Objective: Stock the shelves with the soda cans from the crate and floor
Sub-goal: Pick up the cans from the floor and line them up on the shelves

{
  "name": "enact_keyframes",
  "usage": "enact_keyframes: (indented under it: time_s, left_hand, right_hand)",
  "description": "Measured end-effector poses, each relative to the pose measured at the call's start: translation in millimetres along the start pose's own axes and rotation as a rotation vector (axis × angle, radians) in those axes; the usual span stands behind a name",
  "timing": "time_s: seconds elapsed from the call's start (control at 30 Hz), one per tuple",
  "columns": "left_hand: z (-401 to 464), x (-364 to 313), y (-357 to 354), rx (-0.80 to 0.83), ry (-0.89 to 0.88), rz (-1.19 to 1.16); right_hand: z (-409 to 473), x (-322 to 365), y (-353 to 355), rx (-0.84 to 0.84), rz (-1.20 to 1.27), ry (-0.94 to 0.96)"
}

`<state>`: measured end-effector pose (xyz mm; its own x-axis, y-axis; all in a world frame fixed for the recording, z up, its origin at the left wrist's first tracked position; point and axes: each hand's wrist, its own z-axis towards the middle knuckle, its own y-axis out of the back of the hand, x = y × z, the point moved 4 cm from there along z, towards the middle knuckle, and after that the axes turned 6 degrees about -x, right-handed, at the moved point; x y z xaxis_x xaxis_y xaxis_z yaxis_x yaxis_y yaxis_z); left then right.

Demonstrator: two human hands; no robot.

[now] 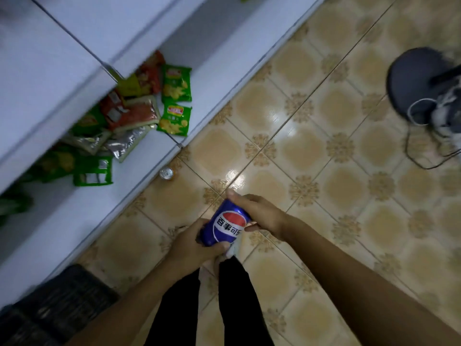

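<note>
A blue soda can [226,224] was held above the tiled floor [324,151] between both hands: the left hand [193,242] was curled round its lower end and the right hand [254,214] gripped its upper end, thumb over the top. A second can [166,173] stood on the floor just beside the base of the white shelf unit [82,216], and a dark crate [62,303] was seen at lower left. A slip was judged possible if one hand released before the other had taken the full weight; the can would then fall to the hard tiles. The standing can was judged liable to be knocked by a foot. A red, white and blue Pepsi roundel with Chinese characters was read on the held can; the green snack bags [176,83] carried a small red logo, too blurred to be read.
</note>
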<state>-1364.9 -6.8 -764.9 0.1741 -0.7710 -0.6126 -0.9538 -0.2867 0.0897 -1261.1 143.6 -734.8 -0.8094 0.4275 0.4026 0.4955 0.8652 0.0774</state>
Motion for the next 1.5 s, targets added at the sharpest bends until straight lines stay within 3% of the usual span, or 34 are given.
enact_keyframes:
  time_s: [0.17,0.3,0.53,0.6,0.67,0.77,1.0,1.33,1.5]
  left_hand:
    - [-124,-92,3,0.057,0.018,-0.208]
    - [-200,-150,8,0.045,-0.103,-0.278]
    - [-276,-228,16,-0.219,-0.438,-0.359]
    - [-287,-241,14,-0.261,-0.453,-0.573]
    - [-296,-253,9,-0.178,-0.342,-0.922]
    - [-312,-276,13,-0.016,-0.273,-1.263]
    - [-343,-335,68,0.108,-0.575,-1.412]
    - [-375,-454,179,0.087,-1.007,-1.326]
    - [-367,-492,223,0.028,-1.118,-1.292]
  right_hand:
    - [-125,35,10,-0.079,0.525,0.043]
    - [-200,71,11,-0.042,0.921,0.164]
    - [-299,156,10,0.065,0.979,0.471]
    - [-316,177,13,0.135,0.998,0.515]
    - [-333,199,15,0.197,0.993,0.598]
    - [-359,233,10,0.306,0.905,0.754]
    - [-423,346,-28,0.463,0.558,1.025]
    - [-506,484,-33,0.23,-0.102,1.487]
    - [-508,530,-20,0.163,-0.383,1.553]
